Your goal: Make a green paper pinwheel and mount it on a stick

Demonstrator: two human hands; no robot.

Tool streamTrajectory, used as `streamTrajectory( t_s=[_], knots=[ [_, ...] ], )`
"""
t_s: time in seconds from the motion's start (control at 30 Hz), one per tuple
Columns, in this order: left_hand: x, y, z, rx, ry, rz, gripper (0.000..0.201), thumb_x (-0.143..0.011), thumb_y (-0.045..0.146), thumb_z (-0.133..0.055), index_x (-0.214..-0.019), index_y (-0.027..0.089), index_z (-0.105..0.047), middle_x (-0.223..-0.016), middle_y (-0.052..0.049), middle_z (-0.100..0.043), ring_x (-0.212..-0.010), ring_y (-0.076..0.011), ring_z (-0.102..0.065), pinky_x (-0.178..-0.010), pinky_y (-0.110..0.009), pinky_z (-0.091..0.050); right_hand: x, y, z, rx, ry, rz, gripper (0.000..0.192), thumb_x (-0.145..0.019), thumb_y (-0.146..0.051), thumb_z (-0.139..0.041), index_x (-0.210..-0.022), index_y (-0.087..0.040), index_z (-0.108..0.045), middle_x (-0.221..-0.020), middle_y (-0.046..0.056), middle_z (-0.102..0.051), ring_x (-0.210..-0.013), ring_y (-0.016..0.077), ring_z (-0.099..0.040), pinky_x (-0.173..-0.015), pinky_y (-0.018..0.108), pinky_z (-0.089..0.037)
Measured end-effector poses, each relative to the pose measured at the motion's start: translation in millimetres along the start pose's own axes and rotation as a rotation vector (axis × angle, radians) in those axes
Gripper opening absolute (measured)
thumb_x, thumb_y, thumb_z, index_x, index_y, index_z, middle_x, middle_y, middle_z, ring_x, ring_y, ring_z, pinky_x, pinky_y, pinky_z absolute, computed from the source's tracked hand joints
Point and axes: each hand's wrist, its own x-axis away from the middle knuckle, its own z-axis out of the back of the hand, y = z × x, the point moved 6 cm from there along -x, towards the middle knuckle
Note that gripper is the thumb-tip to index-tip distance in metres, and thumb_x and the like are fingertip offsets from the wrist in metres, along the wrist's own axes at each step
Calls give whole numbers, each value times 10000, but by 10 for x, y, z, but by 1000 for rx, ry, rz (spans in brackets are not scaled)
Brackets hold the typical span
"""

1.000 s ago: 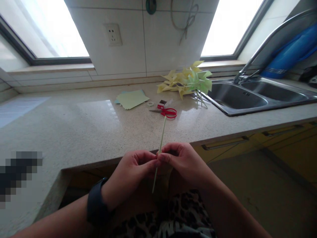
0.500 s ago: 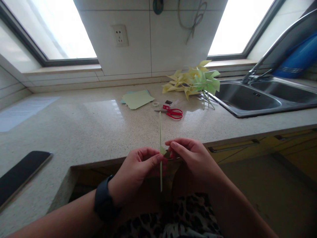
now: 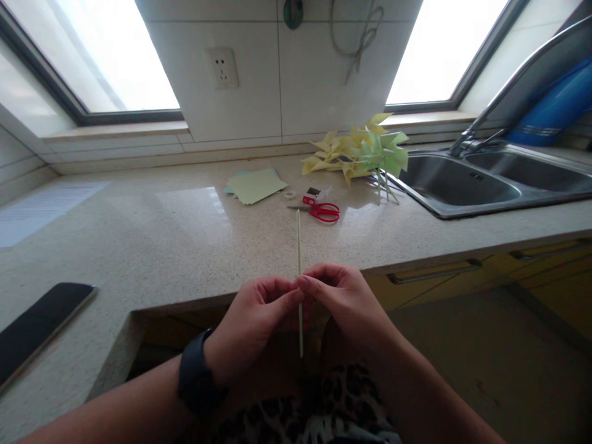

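Head view: right hand [image 3: 345, 302] back on stick [image 3: 299, 259]

I can't tell what my fingertips are pinching around the stick [image 3: 298, 259]; my left hand [image 3: 259, 320] and right hand [image 3: 345, 302] cover that whole spot. The phone [image 3: 37, 330] at 8 o'clock runs off the left edge. At 2 o'clock the tap [image 3: 504, 80] and a blue thing [image 3: 550, 105] get cut by the right edge. The little box [image 3: 311, 196] by the scissors [image 3: 319, 212] is too small to read.
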Motion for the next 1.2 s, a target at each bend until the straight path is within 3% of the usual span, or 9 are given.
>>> streamTrajectory(
  t_s=[0.47, 0.73, 0.97, 1.1, 1.2],
  knots=[
    [-10, 45, 25, 14, 31, -26, 297, -782, 385, -834, -882, 129, -722, -801, -27, -728, -710, -132, -682, -694, -255, -574, -21, -106, -27, 16, -123, -3, 196, -772, -361, -784, -843, -184, -740, -780, 9, -725, -701, 134, -643, -658, 257, -491],
    [-54, 85, 105, 18, 93, -53, 287, -787, 370, -830, -887, 130, -707, -854, -50, -752, -732, -152, -699, -716, -296, -594, -140, -167, 260, 135, 54, 92, 301, -830, -462, -688, -828, -162, -702, -649, -8, -614, -576, 108, -524, -535, 243, -384],
    [-92, 175, 157, 61, 113, -88, 251, -812, 344, -807, -873, 130, -689, -863, -65, -763, -702, -149, -705, -688, -287, -598, -429, -577, 630, 492, 156, 337, 239, -841, -409, -632, -871, -185, -708, -665, 23, -633, -583, 150, -564, -514, 276, -431],
    [-131, 239, 233, 48, 151, -104, 265, -808, 359, -809, -870, 134, -683, -864, -69, -766, -700, -156, -714, -681, -287, -597, -820, -892, 732, 905, 223, 526, 261, -923, -392, -558, -938, -188, -721, -711, 38, -688, -578, 150, -584, -517, 281, -439],
    [-162, 283, 303, 53, 189, -115, 277, -797, 369, -818, -866, 140, -678, -857, -62, -763, -702, -163, -718, -667, -286, -598, -1239, -1063, 725, 1031, 226, 572, 212, -914, -313, -583, -971, -170, -730, -787, 56, -718, -673, 171, -631, -631, 310, -483]
  ],
)
